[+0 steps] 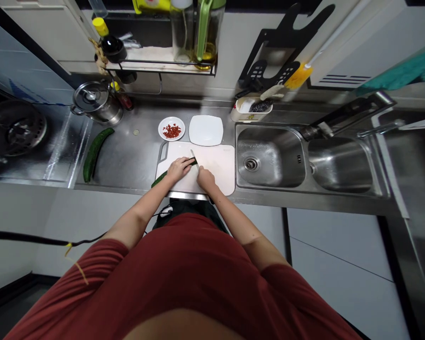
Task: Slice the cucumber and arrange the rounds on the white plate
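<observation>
A green cucumber [159,179] lies slanted across a white cutting board [219,165]. Over its upper part rests my left hand [179,169], fingers wrapped on it near the right end. My right hand [206,179] is closed round the handle of a knife [194,157], whose blade points up and left against the cucumber's end. Behind the board, a small white plate [161,128] holds red chopped pieces [172,131]. Beside it sits a square white plate [206,130] with nothing on it.
Another cucumber [95,153] lies at the left of the steel counter, near a lidded pot [97,103] and a sauce bottle [122,97]. A double sink [272,156] adjoins the board on the right. Bottles stand on a rack [156,66] above.
</observation>
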A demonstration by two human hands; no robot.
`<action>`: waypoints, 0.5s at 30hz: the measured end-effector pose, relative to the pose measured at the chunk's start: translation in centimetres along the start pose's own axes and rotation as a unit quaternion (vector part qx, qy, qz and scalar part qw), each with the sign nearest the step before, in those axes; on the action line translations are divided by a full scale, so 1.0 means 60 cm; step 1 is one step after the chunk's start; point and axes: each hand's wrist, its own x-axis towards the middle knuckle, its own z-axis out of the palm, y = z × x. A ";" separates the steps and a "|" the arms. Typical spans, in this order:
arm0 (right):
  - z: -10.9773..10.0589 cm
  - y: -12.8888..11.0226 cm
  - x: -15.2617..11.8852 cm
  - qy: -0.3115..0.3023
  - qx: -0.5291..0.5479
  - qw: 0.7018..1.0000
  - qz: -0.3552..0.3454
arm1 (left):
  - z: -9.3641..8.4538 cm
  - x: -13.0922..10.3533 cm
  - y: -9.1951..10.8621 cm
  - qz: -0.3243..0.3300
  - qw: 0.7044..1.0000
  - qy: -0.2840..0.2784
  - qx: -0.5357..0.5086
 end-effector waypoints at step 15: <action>-0.015 -0.015 0.027 0.014 0.010 1.000 -0.016 | -0.003 0.000 0.001 0.007 1.000 0.002 0.013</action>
